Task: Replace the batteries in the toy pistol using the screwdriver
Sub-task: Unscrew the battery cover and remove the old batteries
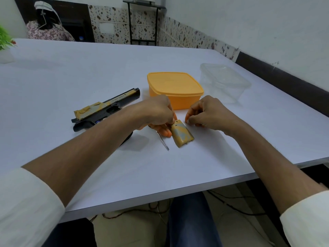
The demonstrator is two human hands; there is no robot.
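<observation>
The black and gold toy pistol (106,108) lies on its side on the white table, partly behind my left forearm. My left hand (156,114) pinches the upper end of a gold and grey battery cover (181,135) that rests on the table. Under that hand lies the screwdriver (164,142), its metal shaft pointing toward me. My right hand (204,113) hovers just right of the cover with curled fingers, thumb and forefinger pinched together; what they hold is too small to tell.
A closed orange plastic box (175,88) stands just behind my hands. A clear plastic container (224,81) sits at the right rear. A green plant (5,40) is at the far left edge. A person sits beyond the table (71,72).
</observation>
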